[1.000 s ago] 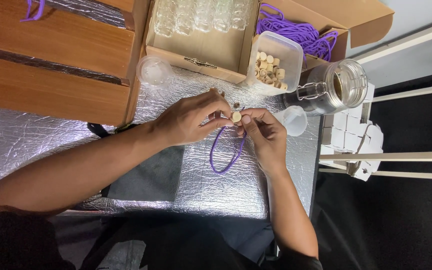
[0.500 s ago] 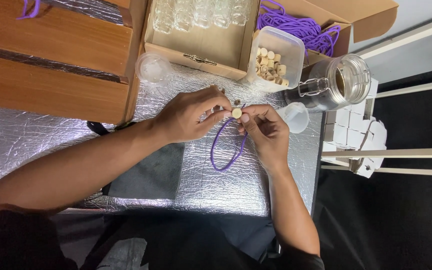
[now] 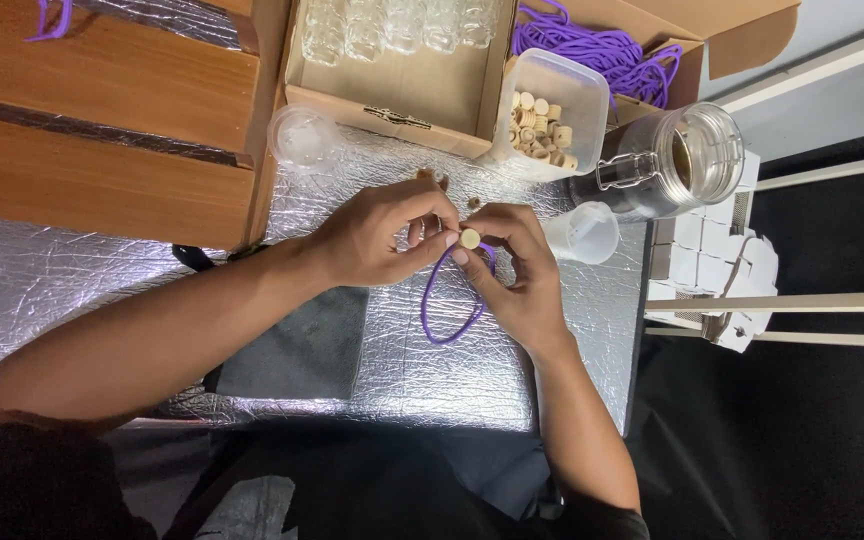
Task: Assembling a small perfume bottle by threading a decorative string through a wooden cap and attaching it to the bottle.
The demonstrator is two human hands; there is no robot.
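Two hands meet over the crinkled silver foil-covered table (image 3: 72,290), near its far edge, and we pinch between them a small round pale cork stopper (image 3: 470,238) with a loop of thin purple cord (image 3: 452,305) hanging from it toward us. Our left hand (image 3: 377,235) has its fingers curled shut on the cork's left side; our right hand (image 3: 512,265) closes thumb and fingertips on its right side and on the cord. We cannot tell how the cord is fixed to the cork, because our fingers hide the joint.

The grip is on a very small piece, so we judge the main risk to be the cork slipping out and rolling off among the crumbs of cork lying just beyond our knuckles. If we tug the loop unevenly, the cord could pull free of the cork.

Close to our right hand stands a small clear plastic cup (image 3: 584,232), and just past it a clear glass clip-top jar (image 3: 672,165) lies on its side; a careless sweep of the right wrist could knock either. The clear plastic tub of corks (image 3: 552,115) rests against the open cardboard box (image 3: 392,85) at the far edge, well within reach of an elbow jolt.
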